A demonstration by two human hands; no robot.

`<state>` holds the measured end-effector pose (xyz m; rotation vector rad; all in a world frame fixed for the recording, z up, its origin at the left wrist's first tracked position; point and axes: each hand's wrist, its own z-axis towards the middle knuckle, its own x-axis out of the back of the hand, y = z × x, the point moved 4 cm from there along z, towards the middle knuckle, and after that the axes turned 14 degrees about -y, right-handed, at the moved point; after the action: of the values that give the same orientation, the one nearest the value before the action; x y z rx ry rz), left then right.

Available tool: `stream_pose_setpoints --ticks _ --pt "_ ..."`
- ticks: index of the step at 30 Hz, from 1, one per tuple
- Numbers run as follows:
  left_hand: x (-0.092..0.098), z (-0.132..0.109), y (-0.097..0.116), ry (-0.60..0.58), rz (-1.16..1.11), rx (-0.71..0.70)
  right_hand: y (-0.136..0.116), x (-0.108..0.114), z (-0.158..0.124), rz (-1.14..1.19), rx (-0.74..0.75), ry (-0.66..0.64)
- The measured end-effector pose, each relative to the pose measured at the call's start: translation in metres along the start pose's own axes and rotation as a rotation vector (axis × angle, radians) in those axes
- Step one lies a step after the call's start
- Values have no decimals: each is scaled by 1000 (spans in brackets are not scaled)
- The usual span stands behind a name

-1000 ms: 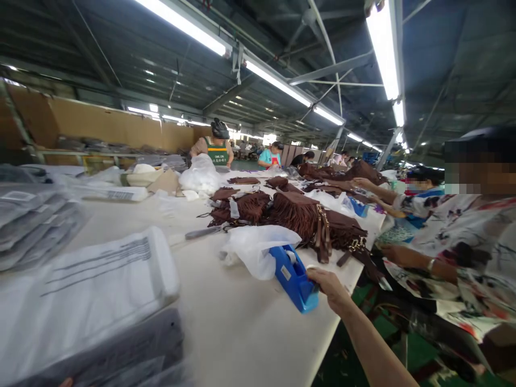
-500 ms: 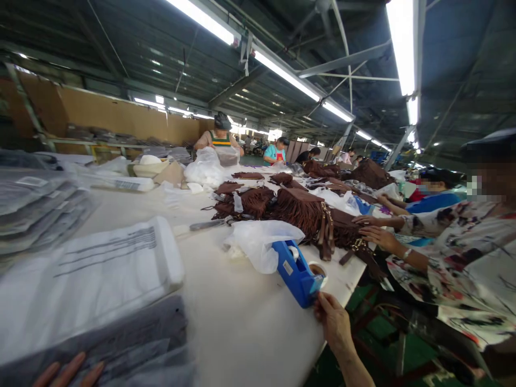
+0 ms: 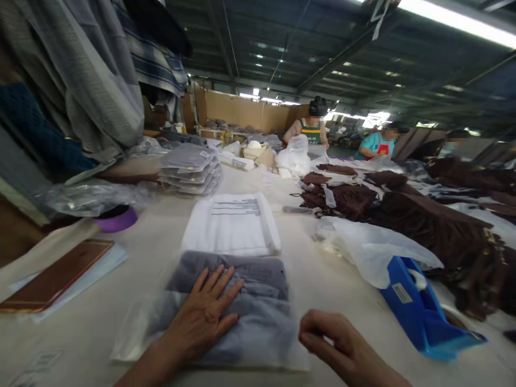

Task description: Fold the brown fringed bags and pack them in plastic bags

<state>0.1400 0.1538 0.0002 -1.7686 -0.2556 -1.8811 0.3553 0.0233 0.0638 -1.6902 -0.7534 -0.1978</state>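
Observation:
My left hand (image 3: 209, 309) lies flat, fingers spread, on a dark item folded inside a clear plastic bag (image 3: 258, 328). Just right of the bag, my right hand (image 3: 332, 338) is closed in a pinch, thumb against forefinger. Anything between those fingertips is too small to make out. A blue tape dispenser (image 3: 423, 306) stands farther right, apart from my right hand. Directly beyond the bag lies a stack of white printed plastic bags (image 3: 231, 223).
Brown fringed bags (image 3: 439, 220) and loose white plastic (image 3: 363, 244) cover the table's right side. At left are a phone (image 3: 60, 274), purple tape roll (image 3: 116, 219) and stacked grey packages (image 3: 191, 169). A co-worker (image 3: 310, 129) stands at the far end; hanging clothes (image 3: 92, 80) are upper left.
The view has swung left. My right hand has left the tape dispenser and come beside the bagged item, still pinched. My left hand, mostly out of frame before, now shows fully on the bag.

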Motion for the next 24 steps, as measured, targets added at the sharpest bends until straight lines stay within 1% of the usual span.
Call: stream_pose_setpoints --ticks 1,3,4,6,8,10,11,13,15,16,17,18,19,20,21,22,24 --pt "-1 -1 1 -1 -14 0 -13 1 19 -63 23 -65" --pt "-2 -2 1 -4 -42 0 -24 2 54 -235 19 -126" --pt "-3 -2 2 -5 -53 1 -23 1 70 -326 -7 -131" --pt "-4 -3 1 -11 -68 7 -14 0 95 -462 -83 -106" --pt "-4 -2 1 -15 -75 8 0 2 110 -504 -168 -52" --pt "-3 -2 0 -13 -81 8 15 11 115 -507 -257 18" --pt "-3 -2 0 -12 -85 7 22 16 113 -511 -305 62" --pt "-4 -2 -1 -8 -97 7 33 27 102 -526 -393 161" --pt "-5 -2 -1 0 -110 7 37 29 83 -550 -452 289" --pt "-6 -2 -1 7 -116 6 34 24 74 -564 -420 380" --pt "-6 -1 0 11 -119 5 29 15 65 -582 -334 475" --pt "-6 -1 1 12 -121 5 22 1 58 -615 -198 562" --pt "-5 0 2 9 -121 8 14 -18 53 -658 -26 634" --pt "-4 1 2 3 -120 12 8 -39 49 -726 133 673" --pt "-3 1 1 -3 -116 14 4 -60 48 -816 244 687" --pt "-2 -1 -1 -14 -109 3 4 -79 50 -884 283 708" --pt "-1 -9 -10 -37 -91 -32 10 -105 57 -961 270 721"
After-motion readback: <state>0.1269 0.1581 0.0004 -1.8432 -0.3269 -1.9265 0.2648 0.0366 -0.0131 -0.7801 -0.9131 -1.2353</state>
